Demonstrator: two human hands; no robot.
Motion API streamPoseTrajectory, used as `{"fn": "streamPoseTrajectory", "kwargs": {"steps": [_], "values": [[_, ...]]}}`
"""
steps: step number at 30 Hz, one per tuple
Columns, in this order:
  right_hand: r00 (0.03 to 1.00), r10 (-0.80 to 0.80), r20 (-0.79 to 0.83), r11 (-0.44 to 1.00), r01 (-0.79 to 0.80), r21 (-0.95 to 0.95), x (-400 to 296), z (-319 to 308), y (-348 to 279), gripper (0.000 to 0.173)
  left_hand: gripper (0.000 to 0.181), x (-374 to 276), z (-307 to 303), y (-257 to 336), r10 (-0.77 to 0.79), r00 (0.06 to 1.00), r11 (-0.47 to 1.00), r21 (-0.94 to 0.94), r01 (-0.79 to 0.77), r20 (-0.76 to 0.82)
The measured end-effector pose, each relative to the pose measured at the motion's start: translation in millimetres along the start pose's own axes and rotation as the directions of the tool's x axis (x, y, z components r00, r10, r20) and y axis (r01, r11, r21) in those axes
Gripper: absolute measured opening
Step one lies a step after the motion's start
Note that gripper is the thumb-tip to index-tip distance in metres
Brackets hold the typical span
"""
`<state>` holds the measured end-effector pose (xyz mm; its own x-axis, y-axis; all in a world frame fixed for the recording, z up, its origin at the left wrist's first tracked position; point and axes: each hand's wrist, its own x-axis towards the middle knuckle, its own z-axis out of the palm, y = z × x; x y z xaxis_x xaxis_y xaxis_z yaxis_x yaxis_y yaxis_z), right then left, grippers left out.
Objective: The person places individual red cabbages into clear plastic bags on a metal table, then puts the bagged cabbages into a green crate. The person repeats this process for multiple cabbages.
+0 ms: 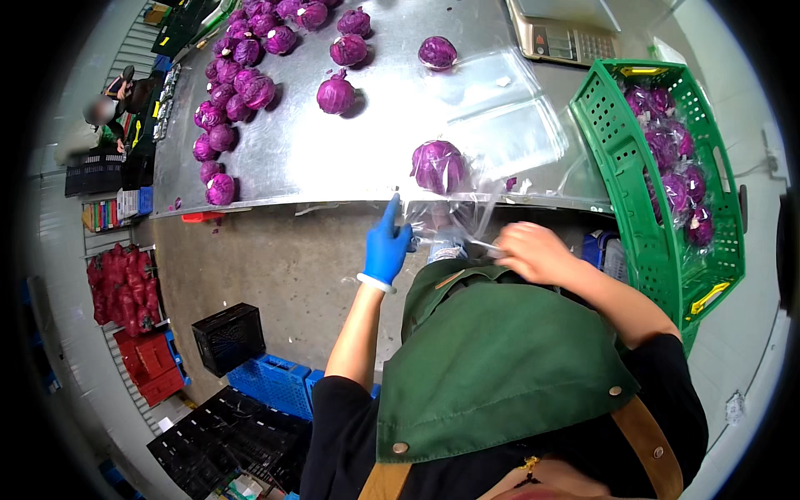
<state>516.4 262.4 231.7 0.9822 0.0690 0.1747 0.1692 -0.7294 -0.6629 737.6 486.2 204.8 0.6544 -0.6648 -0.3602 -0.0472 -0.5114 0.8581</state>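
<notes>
A red cabbage (pixel 439 167) sits at the near edge of the metal table, with a clear plastic bag (pixel 459 215) about it that hangs over the edge. My right hand (pixel 536 251), bare, pinches a gathered part of this bag below the tabletop. On the bag's other side is my left hand (pixel 387 247) in a blue glove, index finger stretched towards the table edge. Its remaining fingers are partly hidden, so whether they hold any film cannot be told. Flat clear bags (pixel 506 119) lie stacked behind the cabbage.
Loose red cabbages (pixel 240 87) crowd the left of the metal table (pixel 287 162). A green crate (pixel 672 262) with bagged cabbages stands at right, beyond it a weighing scale (pixel 565 40). Behind on the floor are a black crate (pixel 229 337) and blue crates (pixel 272 378). Another person (pixel 100 125) is far left.
</notes>
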Motion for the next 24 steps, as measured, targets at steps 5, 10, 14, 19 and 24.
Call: {"fn": "streamPoseTrajectory", "kwargs": {"steps": [5, 10, 14, 19, 24], "values": [[0.199, 0.597, 0.778, 0.802, -0.188, -0.567, -145.1, 0.2, 49.4, 0.029, 0.059, -7.8, -8.5, 15.7, -0.007, 0.997, 0.984, -0.178, 0.020, 0.070], [0.901, 0.431, -0.046, 0.814, -0.410, -0.411, -67.8, -0.8, 71.4, 0.048, 0.068, 19.4, -20.6, -25.1, 0.424, 0.867, 0.865, 0.401, -0.302, -0.260], [1.000, 0.024, 0.008, 0.940, -0.020, -0.340, 28.8, -9.0, 95.8, 0.044, 0.063, 42.3, -4.6, -6.3, 0.619, 0.743, 0.494, 0.610, -0.619, 0.253], [0.909, 0.370, 0.192, 0.800, -0.417, 0.432, 48.9, 1.4, 150.0, 0.022, 0.036, 74.4, -21.4, -48.7, 0.352, 0.880, 0.922, 0.047, -0.385, 0.319], [0.622, 0.755, 0.208, 0.283, -0.595, 0.752, 81.6, 23.1, 174.7, 0.035, 0.054, 113.9, -25.0, -43.9, 0.055, 0.932, 0.990, -0.142, -0.004, 0.358]]}}
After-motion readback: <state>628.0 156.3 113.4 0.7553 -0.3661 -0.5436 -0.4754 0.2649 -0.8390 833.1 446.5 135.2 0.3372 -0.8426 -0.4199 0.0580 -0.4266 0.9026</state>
